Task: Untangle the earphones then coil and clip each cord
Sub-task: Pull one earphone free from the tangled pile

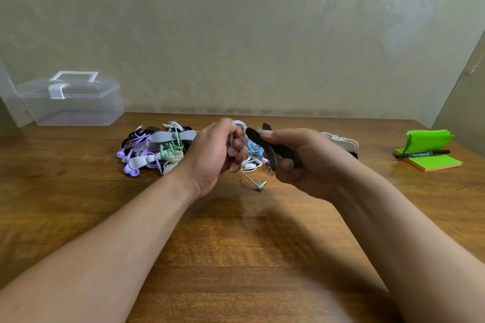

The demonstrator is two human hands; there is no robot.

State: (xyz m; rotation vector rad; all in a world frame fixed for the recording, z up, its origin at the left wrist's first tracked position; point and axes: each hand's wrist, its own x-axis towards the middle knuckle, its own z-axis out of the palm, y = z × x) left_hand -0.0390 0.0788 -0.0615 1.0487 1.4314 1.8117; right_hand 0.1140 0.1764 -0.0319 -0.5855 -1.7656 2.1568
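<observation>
Above the desk (236, 244), the left hand (210, 155) curls its fingers (238, 144) round a coiled white earphone cord (240, 124) — the right hand (301, 162) pinches a black clip (262, 144) just beside it. Behind lie blue earphones (253, 148); further left, a bundled pile (154, 149) — then a clear box (70, 102).

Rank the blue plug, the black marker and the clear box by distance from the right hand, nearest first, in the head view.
1. Blue plug, just left of the right hand.
2. Black marker, on the green pad, right.
3. Clear box, far left, back.
</observation>
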